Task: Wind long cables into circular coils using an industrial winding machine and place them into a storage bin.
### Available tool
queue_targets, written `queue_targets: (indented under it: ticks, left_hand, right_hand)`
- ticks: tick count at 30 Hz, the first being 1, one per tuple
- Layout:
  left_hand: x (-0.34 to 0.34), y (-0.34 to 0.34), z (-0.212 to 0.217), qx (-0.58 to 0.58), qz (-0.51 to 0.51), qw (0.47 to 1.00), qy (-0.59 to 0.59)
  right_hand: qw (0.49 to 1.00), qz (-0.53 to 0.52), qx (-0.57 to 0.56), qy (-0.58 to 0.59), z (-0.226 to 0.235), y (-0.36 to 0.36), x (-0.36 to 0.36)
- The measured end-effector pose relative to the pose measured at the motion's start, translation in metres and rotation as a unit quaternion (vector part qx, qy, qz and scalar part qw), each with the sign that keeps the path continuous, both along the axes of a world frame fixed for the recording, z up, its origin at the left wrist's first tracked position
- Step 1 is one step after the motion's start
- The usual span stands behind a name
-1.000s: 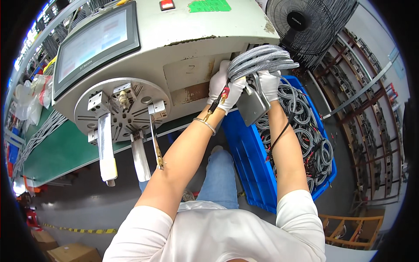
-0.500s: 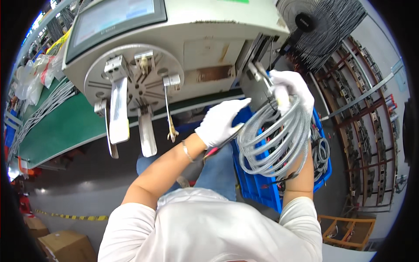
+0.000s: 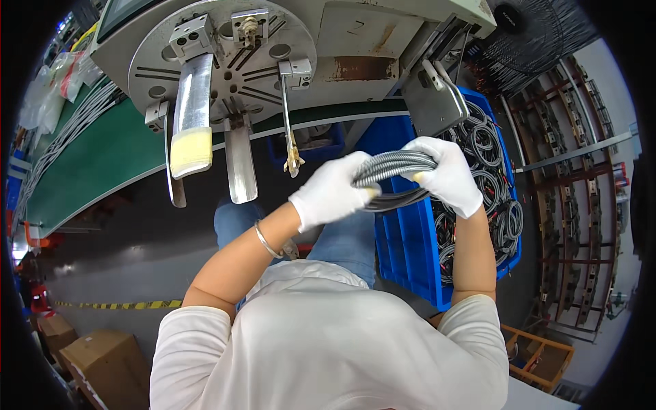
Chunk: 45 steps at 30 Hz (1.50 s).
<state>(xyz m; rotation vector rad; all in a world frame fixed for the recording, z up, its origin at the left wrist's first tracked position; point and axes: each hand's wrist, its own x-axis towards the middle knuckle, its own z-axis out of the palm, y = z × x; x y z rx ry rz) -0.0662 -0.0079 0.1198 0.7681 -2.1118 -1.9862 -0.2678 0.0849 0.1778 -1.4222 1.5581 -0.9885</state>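
A coil of grey ribbed cable [image 3: 393, 166] is held in front of me between both hands. My left hand [image 3: 335, 191], in a white glove, is closed round the coil's left side. My right hand [image 3: 445, 176], gloved the same way, grips its right side. Beyond them, up and to the left, is a round metal plate [image 3: 229, 68] with slots and several fingers on a machine. One flat metal finger [image 3: 193, 102] has yellow tape round its lower end. Under and beside my right arm sits a blue crate [image 3: 410, 260] with many coiled cables [image 3: 486, 184] in it.
A metal bracket with a lever [image 3: 436, 96] juts from the machine [image 3: 369, 48] near the crate. A black fan [image 3: 540, 41] stands at the upper right. Loose cables [image 3: 65, 140] lie on the green table [image 3: 82, 164]. Cardboard boxes [image 3: 106, 362] stand lower left.
The cable coil, hanging loosely from my right hand before, is now gathered into a tighter bundle nearer the middle. My left hand has taken hold of it. The view has shifted.
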Motion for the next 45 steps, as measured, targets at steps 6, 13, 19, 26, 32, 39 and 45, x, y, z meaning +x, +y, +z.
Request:
queue_targets:
  ticks: [6, 13, 19, 26, 32, 39, 45]
  left_hand:
    - [0.005, 0.0, -0.002, -0.04, 0.117, 0.989, 0.077]
    - [0.006, -0.009, 0.009, -0.315, 0.114, 0.942, 0.019]
    - [0.025, -0.015, 0.01, 0.125, -0.084, 0.986, 0.065]
    - [0.033, -0.019, -0.008, 0.142, -0.028, 0.987, 0.068]
    - [0.019, -0.002, -0.003, -0.209, -0.009, 0.977, 0.038]
    - [0.026, -0.007, 0.012, 0.119, -0.095, 0.988, 0.013]
    - [0.018, 0.01, 0.017, 0.335, -0.202, 0.92, 0.027]
  right_hand:
    - [0.993, -0.055, -0.007, 0.108, -0.005, -0.008, 0.023]
    - [0.985, 0.012, 0.168, -0.03, 0.004, -0.006, 0.032]
    - [0.975, -0.054, -0.017, 0.213, -0.022, -0.019, 0.038]
    - [0.985, -0.074, 0.116, -0.1, -0.009, -0.004, 0.025]
    - [0.956, -0.02, -0.097, 0.277, -0.018, -0.009, 0.042]
    - [0.985, 0.012, 0.01, 0.173, -0.018, -0.001, 0.038]
    - [0.975, -0.073, -0.122, 0.172, -0.043, -0.019, 0.037]
